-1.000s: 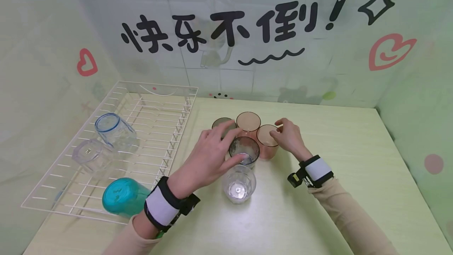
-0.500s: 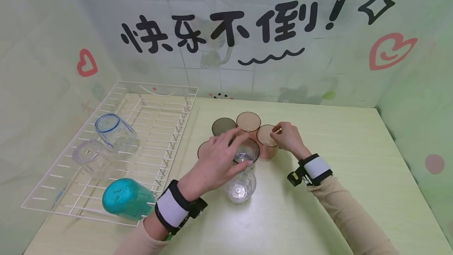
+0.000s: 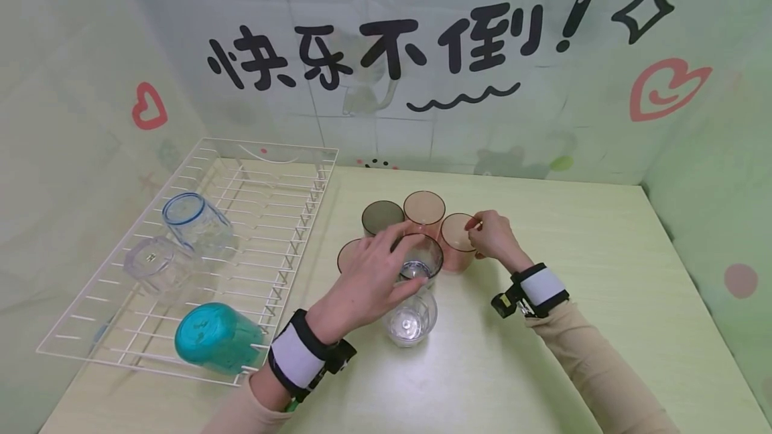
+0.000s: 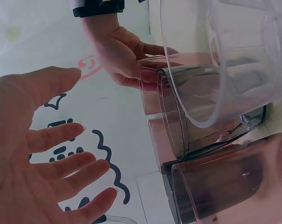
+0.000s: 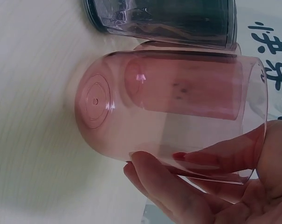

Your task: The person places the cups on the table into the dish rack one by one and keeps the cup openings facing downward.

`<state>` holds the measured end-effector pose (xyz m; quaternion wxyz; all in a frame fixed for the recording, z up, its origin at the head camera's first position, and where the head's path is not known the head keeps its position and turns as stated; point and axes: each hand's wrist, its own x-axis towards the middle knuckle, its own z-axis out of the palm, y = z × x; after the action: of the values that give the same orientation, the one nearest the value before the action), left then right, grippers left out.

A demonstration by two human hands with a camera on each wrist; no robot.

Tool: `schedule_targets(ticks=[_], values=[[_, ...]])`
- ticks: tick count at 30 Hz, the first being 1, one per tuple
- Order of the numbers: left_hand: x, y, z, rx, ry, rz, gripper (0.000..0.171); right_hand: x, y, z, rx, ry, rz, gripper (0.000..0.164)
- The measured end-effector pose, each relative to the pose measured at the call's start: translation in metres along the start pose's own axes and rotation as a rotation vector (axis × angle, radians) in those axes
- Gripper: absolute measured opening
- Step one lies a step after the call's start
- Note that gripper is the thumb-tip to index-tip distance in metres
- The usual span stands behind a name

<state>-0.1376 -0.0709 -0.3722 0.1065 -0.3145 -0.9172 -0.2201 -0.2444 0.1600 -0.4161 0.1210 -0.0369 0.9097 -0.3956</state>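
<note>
My right hand (image 3: 493,240) pinches the wall of the pink glass (image 3: 456,258) on the right of a group of upright glasses. In the right wrist view, one finger shows through that pink glass (image 5: 131,126) and others lie along its outside. My left hand (image 3: 366,280) hovers over the group's left side, fingers spread, holding nothing; in the left wrist view it is apart from the glasses. Beside it are a dark grey glass (image 3: 429,253) and, in front, a clear glass (image 3: 412,327). Behind stand a second pink glass (image 3: 424,207) and a grey-green glass (image 3: 381,214). Another pink glass (image 3: 345,257) is partly hidden by my left hand.
A white wire rack (image 3: 289,145) stands on the left of the table (image 3: 561,360). On it lie a blue-rimmed glass (image 3: 202,223), a pale faceted glass (image 3: 155,263) and a teal glass (image 3: 214,339). A printed wall sheet (image 3: 470,139) borders the table's back.
My left hand has shifted a little right and down, uncovering part of the left pink glass. My right hand's fingers have closed on the right pink glass's rim.
</note>
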Motion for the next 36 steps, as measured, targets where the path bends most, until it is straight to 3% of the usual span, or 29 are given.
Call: schedule_targets(ticks=[20, 36], values=[[-0.004, -0.002, 0.002, 0.008, 0.023, -0.032, 0.058, -0.007, 0.010, -0.007, 0.103, 0.040, -0.005, 0.023], [-0.003, -0.003, -0.001, 0.017, 0.036, -0.057, 0.065, -0.018, -0.004, -0.036, 0.215, 0.119, -0.042, 0.023]])
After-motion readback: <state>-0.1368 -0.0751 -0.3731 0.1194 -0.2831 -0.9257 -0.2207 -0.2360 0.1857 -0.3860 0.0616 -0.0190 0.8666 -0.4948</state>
